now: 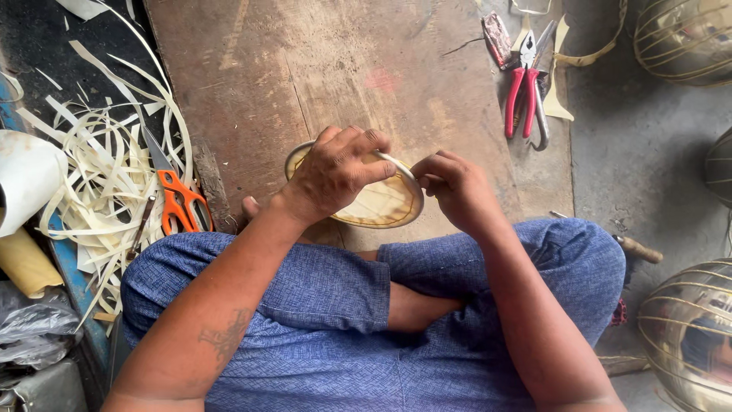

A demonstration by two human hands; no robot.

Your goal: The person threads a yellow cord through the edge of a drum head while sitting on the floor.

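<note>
A round woven disc (pixel 379 200) sits over the near edge of a wooden board (pixel 335 69), above the person's crossed legs. The left hand (pixel 335 172) rests on the disc's left part; the right hand (pixel 454 187) pinches its right rim. Scissors (pixel 177 194) lie left of the board among cut strips (pixel 107 175). Pliers (pixel 524 91) lie at the board's far right. Wire-frame globes (pixel 690 328) stand further right on the floor.

The person is wearing blue woven cloth trousers (pixel 328 305) with a fine crosshatch texture. Both forearms are showing bare, the left forearm bearing a faded dark tattoo (pixel 225 336).
</note>
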